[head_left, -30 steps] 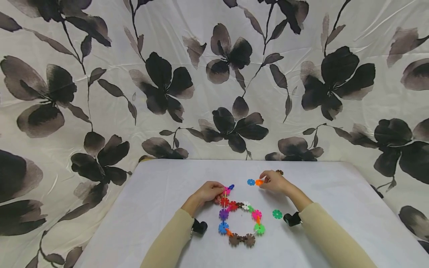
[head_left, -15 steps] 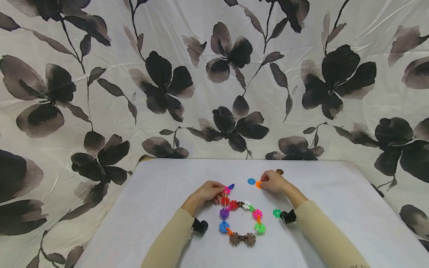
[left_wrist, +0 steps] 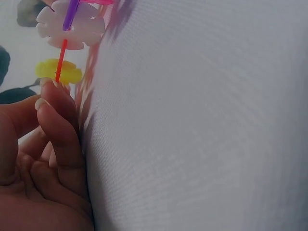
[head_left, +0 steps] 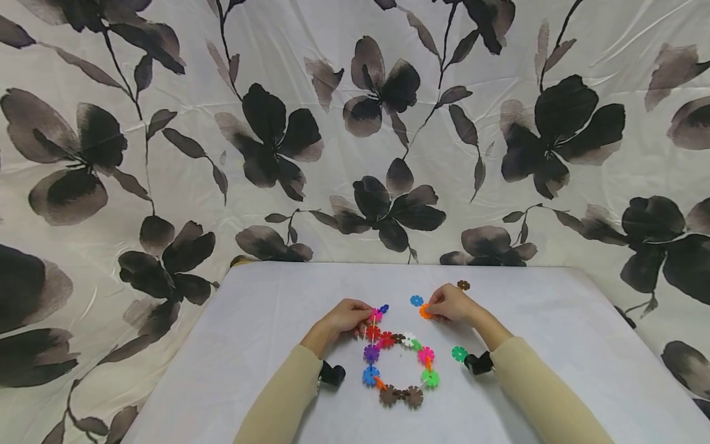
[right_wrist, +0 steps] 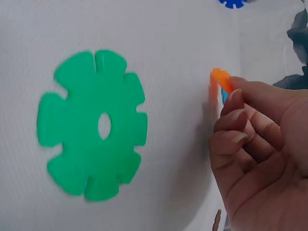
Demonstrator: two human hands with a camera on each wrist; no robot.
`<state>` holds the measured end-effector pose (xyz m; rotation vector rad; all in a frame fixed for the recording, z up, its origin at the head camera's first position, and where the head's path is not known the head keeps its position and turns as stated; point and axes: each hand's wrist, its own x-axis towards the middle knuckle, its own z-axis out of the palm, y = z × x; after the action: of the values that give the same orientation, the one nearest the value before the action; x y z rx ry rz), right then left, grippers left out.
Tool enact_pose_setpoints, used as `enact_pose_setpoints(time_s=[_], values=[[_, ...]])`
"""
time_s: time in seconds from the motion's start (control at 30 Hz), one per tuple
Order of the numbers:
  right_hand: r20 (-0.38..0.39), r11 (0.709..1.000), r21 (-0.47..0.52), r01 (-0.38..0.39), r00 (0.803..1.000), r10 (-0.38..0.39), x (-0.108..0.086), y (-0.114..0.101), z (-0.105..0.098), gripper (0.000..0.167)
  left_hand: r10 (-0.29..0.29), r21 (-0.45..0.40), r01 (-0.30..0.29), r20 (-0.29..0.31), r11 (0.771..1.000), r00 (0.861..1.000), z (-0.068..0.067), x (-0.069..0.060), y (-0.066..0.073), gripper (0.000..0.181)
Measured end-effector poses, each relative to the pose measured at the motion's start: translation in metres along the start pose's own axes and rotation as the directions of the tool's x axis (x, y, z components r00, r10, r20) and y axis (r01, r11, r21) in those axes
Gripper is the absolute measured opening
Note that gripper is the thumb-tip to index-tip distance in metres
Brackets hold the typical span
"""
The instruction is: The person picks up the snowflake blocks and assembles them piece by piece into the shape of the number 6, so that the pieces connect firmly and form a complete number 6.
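Observation:
My left hand (head_left: pixel 348 316) pinches the upper end of a chain of slotted plastic snowflake discs, by a pink disc (head_left: pixel 376 315) with a small dark blue disc (head_left: pixel 384 308) beyond it. In the left wrist view, thumb and fingertips meet at a red disc seen edge-on (left_wrist: pixel 61 60), near a yellow disc (left_wrist: pixel 67 72). Below, the chain closes into a ring, with brown discs (head_left: pixel 388 396) at its near side. Between thumb and fingertips, my right hand (head_left: pixel 452 302) holds an orange snowflake disc (head_left: pixel 424 311), tilted in the right wrist view.
A loose blue disc (head_left: pixel 416 300) lies just behind the orange one. Farther back is a brown disc (head_left: pixel 463 285). A green disc (head_left: pixel 459 354) lies beside the right wrist camera (head_left: pixel 478 363). Floral cloth (head_left: pixel 388 203) hangs behind the white table (head_left: pixel 266 290).
My right hand has drawn the orange disc slightly left and nearer, away from the loose blue disc. The left hand stays at the chain's end.

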<state>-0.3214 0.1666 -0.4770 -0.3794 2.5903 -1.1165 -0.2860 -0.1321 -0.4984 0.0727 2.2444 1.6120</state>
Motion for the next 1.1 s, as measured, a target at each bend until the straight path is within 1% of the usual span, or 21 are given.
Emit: enact_pose_setpoints(time_s=[0.17, 0.27, 0.37, 0.47, 0.57, 0.67, 0.83, 1.0, 1.1], values=[[0.035, 0.996, 0.071, 0.054, 0.998, -0.057, 0.003, -0.009, 0.004, 0.015, 0.0, 0.011, 0.0, -0.007, 1.0, 1.0, 0.0, -0.003, 0.001, 0.028], [0.066, 0.986, 0.147, 0.076, 0.994, -0.086, 0.006, -0.017, 0.007, 0.018, 0.004, 0.008, -0.004, -0.012, 1.0, 1.0, 0.0, -0.003, 0.003, 0.028], [0.111, 0.969, 0.235, 0.077, 0.988, -0.105, 0.011, -0.023, 0.01, 0.021, 0.015, 0.017, -0.015, -0.014, 1.0, 1.0, 0.001, -0.003, 0.004, 0.028], [0.166, 0.948, 0.314, 0.049, 0.98, -0.106, 0.016, -0.026, 0.015, 0.024, 0.008, 0.022, -0.008, -0.011, 1.0, 1.0, 0.001, -0.002, 0.004, 0.028], [0.203, 0.934, 0.356, 0.039, 0.972, -0.118, 0.02, -0.026, 0.021, 0.026, -0.005, 0.029, 0.005, -0.009, 1.0, 1.0, 0.0, -0.002, 0.003, 0.027], [0.225, 0.928, 0.372, 0.03, 0.967, -0.121, 0.023, -0.027, 0.024, 0.027, -0.013, 0.033, 0.013, -0.01, 0.999, 1.0, 0.001, 0.0, 0.001, 0.027], [0.254, 0.928, 0.371, 0.027, 0.958, -0.13, 0.024, -0.033, 0.024, 0.028, -0.018, 0.042, 0.019, -0.019, 0.999, 1.0, 0.004, 0.002, 0.002, 0.026], [0.258, 0.925, 0.379, 0.022, 0.958, -0.128, 0.026, -0.036, 0.026, 0.028, -0.029, 0.035, 0.03, -0.026, 0.999, 0.999, 0.003, 0.002, 0.002, 0.026], [0.26, 0.923, 0.383, 0.015, 0.958, -0.124, 0.028, -0.036, 0.027, 0.028, -0.011, 0.034, 0.011, -0.016, 0.999, 1.0, 0.002, 0.0, 0.001, 0.026]])
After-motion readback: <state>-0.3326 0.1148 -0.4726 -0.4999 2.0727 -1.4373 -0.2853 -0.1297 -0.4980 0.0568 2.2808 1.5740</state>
